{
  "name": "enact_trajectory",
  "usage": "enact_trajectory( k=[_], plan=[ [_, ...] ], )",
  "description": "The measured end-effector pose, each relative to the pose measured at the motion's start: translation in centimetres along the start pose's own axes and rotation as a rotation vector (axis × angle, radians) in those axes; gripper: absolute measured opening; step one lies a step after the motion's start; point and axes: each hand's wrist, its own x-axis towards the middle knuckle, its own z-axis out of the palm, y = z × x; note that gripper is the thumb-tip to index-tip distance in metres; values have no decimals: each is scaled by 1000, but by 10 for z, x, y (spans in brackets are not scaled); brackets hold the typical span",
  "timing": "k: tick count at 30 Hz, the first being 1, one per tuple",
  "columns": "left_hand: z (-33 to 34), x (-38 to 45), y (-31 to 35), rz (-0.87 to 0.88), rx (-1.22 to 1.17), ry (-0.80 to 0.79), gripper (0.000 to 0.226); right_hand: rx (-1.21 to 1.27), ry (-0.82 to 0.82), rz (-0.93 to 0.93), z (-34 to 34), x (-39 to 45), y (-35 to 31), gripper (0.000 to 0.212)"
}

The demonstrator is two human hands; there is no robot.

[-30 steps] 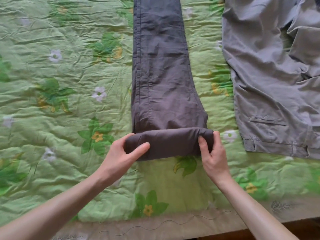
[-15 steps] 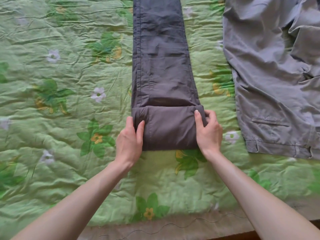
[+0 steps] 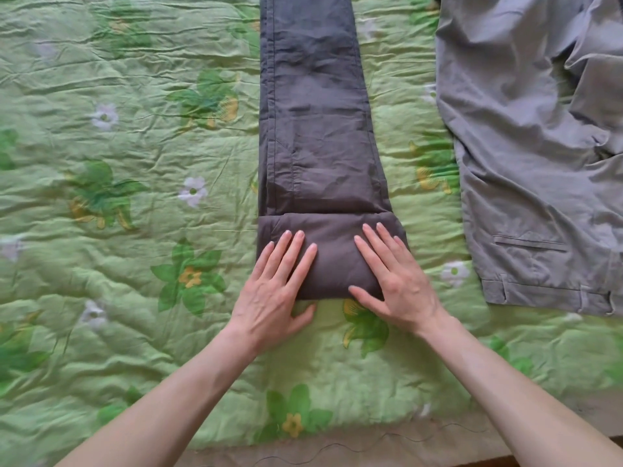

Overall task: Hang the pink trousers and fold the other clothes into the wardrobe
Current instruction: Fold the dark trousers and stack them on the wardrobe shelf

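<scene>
Head view: dark trousers are pressed flat on a green quilt by two spread hands.

A wide stretch of bare quilt, printed with flowers, is seen at the left, out to the frame's edge. The left hand is laid flat with straight fingers on the left part of the folded end of the dark trousers, its thumb resting on the quilt just below the fold's near edge. The rest of the trousers runs as a long narrow strip away to the top edge. The right hand is pressed flat on the fold's right part, fingers spread. A narrow strip of quilt is left between the dark trousers and the grey trousers, which are spread at the right, waistband nearest. The quilt's near hem is seen below the forearms.
</scene>
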Motion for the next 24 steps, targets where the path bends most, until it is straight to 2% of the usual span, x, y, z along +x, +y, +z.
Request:
enact_trajectory(
  k=[3, 8, 10, 17, 21, 24],
  plan=[
    [1, 7, 3, -35, 53, -70, 102, -8, -96, -20, 0, 4, 4, 103],
    [2, 21, 29, -199, 121, -83, 83, -28, -244, -77, -13, 10, 16, 109],
    [0, 22, 36, -225, 120, -90, 76, 22, -235, -75, -18, 8, 20, 106],
    [-22, 17, 33, -200, 11, -75, 78, 107, -198, -50, -23, -2, 15, 94],
    [-44, 10, 26, -146, -118, -51, 76, 240, -130, -54, -42, -11, 19, 69],
    [-69, -3, 17, -109, -273, 16, 62, 437, -100, 33, -60, -23, 16, 57]
  ],
)
